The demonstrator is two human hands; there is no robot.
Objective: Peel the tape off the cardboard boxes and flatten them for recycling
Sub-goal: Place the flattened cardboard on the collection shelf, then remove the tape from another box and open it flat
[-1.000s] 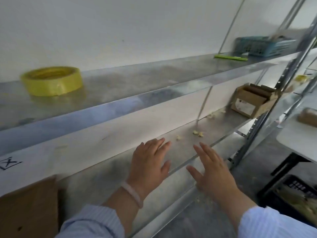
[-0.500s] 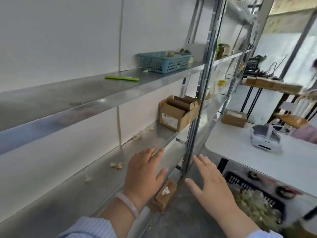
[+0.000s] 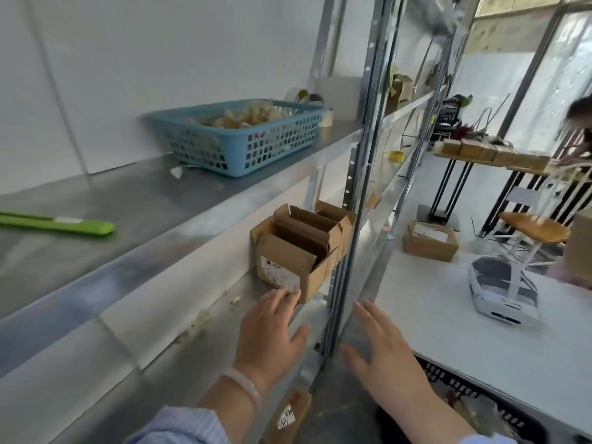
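Head view: open cardboard box [image 3: 298, 254] sits on the lower shelf [image 3: 198, 363] against the upright post, flaps up, white label on its front face. No tape is clearly visible on it.

Left hand [image 3: 272, 331] is released, fingers straight and stretched toward the box's bottom front edge. Its fingertips [image 3: 288, 294] overlap the label and are motion-blurred, so I can't tell whether they touch.

Right hand [image 3: 387, 357] is also released and flat, holding nothing, in the gap between shelf post and white table [image 3: 448, 341].

Hard to read:
- blue basket [image 3: 243, 145] on the upper shelf [image 3: 144, 200] – yellowish contents, too blurred to name
- tape rolls [image 3: 301, 94] behind it, mostly hidden
- green tool [image 3: 64, 224] – cut off at the left edge
- second box [image 3: 290, 418] low down, with a label, part-hidden by the left wrist and cut off by the frame bottom
- black crate [image 3: 464, 389] under the table, partly behind the right forearm

Small box [image 3: 429, 241] and a white device [image 3: 499, 290] are on the table.
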